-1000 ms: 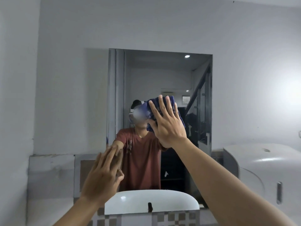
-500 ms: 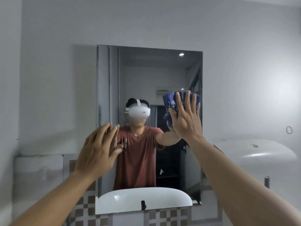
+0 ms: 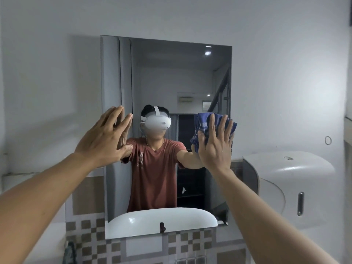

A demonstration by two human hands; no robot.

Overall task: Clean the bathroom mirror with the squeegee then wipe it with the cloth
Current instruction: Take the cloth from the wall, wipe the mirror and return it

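Note:
A rectangular frameless mirror hangs on the grey wall straight ahead. My right hand presses a crumpled blue cloth flat against the glass near the mirror's right edge, at mid height, fingers spread over it. My left hand is flat with fingers apart at the mirror's left edge, holding nothing. No squeegee is in view. The mirror reflects a person in a red shirt and a white headset.
A white wall-mounted dispenser sticks out to the right of the mirror. Below the mirror is checkered tile, and the reflection shows a white basin rim. A small ring hook sits on the right wall.
My right hand slid the blue cloth from the mirror's centre rightward to near its right edge. My left hand rose along the mirror's left edge. The view came closer.

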